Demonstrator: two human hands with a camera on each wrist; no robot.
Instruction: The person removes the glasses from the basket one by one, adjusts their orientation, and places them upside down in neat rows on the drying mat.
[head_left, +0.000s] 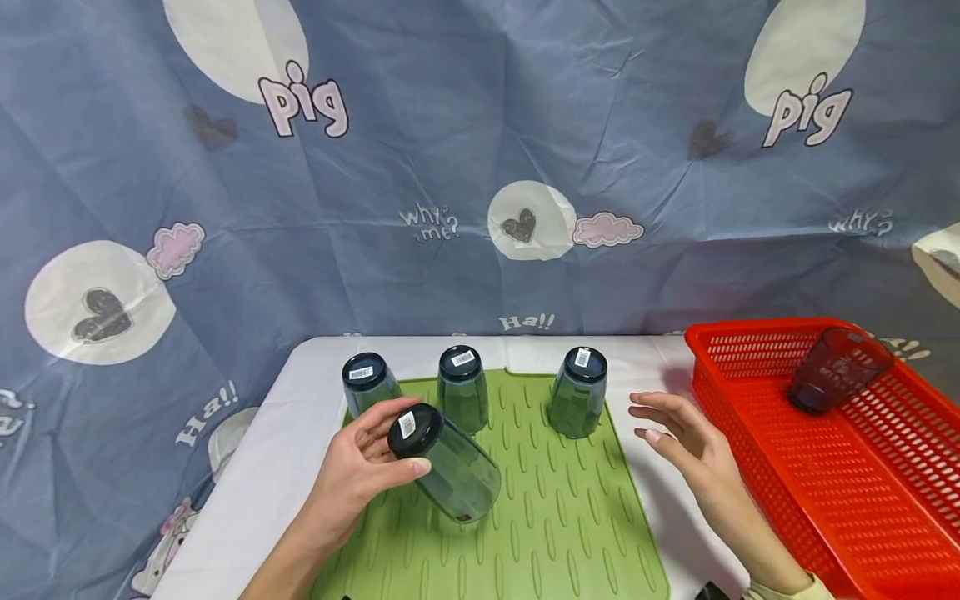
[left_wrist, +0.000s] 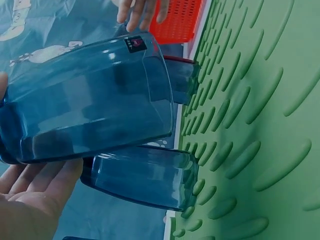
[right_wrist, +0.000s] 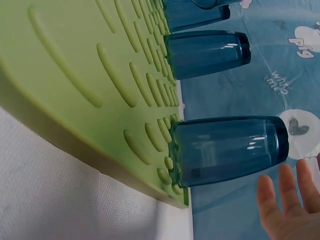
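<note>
In the head view my left hand [head_left: 360,467] grips a blue-tinted drinking glass [head_left: 461,471] by its base. The glass tilts, its mouth pointing down and to the right above the green ribbed mat [head_left: 525,533]. Three more glasses stand upside down along the mat's far edge: one at left [head_left: 363,375], one in the middle [head_left: 462,400], one at right [head_left: 577,400]. Between the right glass and the red basket, my right hand [head_left: 693,454] hovers with fingers spread, holding nothing. In the right wrist view, its fingers [right_wrist: 287,185] appear beside a standing glass [right_wrist: 230,150], apparently apart from it.
A red plastic basket [head_left: 750,500] stands at the right, with one tinted glass [head_left: 836,375] leaning inside at its far end. White cloth [head_left: 247,508] covers the table around the mat. A patterned blue-grey curtain [head_left: 420,133] hangs behind the table.
</note>
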